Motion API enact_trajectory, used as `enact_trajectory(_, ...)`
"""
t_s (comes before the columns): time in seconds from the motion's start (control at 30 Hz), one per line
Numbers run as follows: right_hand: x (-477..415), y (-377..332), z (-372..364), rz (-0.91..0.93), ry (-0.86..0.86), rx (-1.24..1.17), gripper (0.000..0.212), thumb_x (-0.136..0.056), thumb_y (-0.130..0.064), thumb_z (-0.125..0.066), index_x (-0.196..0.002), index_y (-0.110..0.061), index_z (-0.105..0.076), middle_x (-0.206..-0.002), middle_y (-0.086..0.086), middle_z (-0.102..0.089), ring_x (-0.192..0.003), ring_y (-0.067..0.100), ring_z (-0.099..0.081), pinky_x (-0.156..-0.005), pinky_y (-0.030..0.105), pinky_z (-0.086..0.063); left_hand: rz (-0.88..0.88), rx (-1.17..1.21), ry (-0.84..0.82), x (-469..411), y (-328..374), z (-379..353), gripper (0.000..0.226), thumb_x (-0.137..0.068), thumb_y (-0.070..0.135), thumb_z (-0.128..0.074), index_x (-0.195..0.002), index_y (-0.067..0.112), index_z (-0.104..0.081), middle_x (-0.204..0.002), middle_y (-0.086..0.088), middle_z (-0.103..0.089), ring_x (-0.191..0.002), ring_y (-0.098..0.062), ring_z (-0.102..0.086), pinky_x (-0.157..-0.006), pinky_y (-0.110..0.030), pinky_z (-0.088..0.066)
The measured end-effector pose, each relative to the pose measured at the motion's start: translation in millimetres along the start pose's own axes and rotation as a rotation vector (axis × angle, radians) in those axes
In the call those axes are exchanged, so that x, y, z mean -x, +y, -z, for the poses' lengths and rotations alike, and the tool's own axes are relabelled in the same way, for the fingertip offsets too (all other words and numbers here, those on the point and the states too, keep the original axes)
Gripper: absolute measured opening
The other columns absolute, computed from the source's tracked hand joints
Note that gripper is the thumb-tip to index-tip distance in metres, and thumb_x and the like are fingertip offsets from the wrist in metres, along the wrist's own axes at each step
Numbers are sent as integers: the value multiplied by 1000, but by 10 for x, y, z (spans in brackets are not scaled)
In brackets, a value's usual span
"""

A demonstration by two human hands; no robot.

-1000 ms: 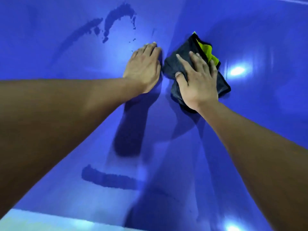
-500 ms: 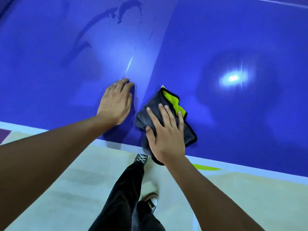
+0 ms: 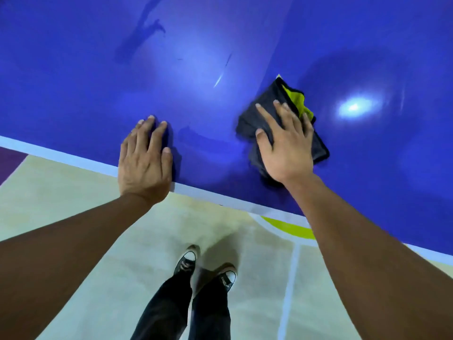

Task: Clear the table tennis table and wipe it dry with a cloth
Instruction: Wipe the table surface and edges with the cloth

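Wiping is in progress; no loose items are showing on the table (image 3: 73,82), so clearing is judged done. A wet streak (image 3: 139,38) is lying far left and a faint smear (image 3: 196,136) between the hands, so drying is judged incomplete. The right hand (image 3: 286,148) is pressing flat, fingers straight, on the cloth (image 3: 269,94). The left hand (image 3: 144,163) is resting flat at the table's near edge, apart from the cloth.

Surface (image 3: 73,82) open at 10, 12, 2 o'clock. At 1 o'clock, way blocked by cloth (image 3: 267,111) under right hand (image 3: 286,148). At 11 o'clock, edge occupied by left hand (image 3: 144,163).
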State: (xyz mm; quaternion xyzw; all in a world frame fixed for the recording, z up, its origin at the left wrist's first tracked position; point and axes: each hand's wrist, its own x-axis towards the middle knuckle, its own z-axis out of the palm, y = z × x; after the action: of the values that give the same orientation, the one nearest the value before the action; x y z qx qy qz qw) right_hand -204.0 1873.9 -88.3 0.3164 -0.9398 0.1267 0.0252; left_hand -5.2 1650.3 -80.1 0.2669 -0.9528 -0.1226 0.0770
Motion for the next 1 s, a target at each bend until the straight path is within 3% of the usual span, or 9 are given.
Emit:
enact_trajectory(0.17,-707,-58,-55,-217,5,-1,56,-101,-51,-28,-156,-42,-34,-166,1,-29,-154,17,-21,-125,50,-6,7,9,24,9,-40,-24,56,-100,33,-29,-151,13,-40,-161,-12,-33,-150,-33,-28,-120,-47,-22)
enact_trajectory(0.3,-463,-376,-82,-326,3,5,57,-102,-51,-27,-158,-39,-30,-168,5,-24,-156,20,-16,-125,54,-2,6,16,8,15,-42,-12,56,-101,35,-28,-152,14,-39,-162,-11,-32,-150,-33,-26,-121,-46,-21)
enact_trajectory(0.5,463,-1158,-228,-209,160,-63,51,-100,-45,-43,-150,-32,-50,-159,6,-43,-150,22,-33,-123,54,-16,19,28,-44,11,-16,32,56,-103,37,-25,-152,12,-38,-163,-14,-30,-150,-35,-25,-121,-49,-21)
enact_trajectory(0.7,525,-870,-78,-117,81,-64,51,-102,-47,-42,-152,-35,-47,-160,2,-41,-151,17,-31,-125,48,-14,25,163,-131,2,68,235,58,-103,44,-24,-147,13,-44,-165,-14,-24,-147,-37,-28,-119,-52,-25)
enact_trajectory(0.87,476,-403,27,-351,73,-8,55,-102,-49,-36,-156,-37,-38,-164,0,-35,-153,15,-25,-126,48,-11,-115,136,-205,-129,332,282,58,-102,44,-24,-145,12,-47,-159,-14,-34,-142,-36,-37,-113,-52,-34)
enact_trajectory(1.0,182,40,146,-381,15,-11,56,-103,-51,-34,-158,-40,-31,-167,-2,-27,-155,13,-17,-127,47,-5,-157,125,-228,-355,679,191,55,-101,41,-27,-140,11,-51,-156,-14,-39,-139,-37,-42,-113,-51,-36)
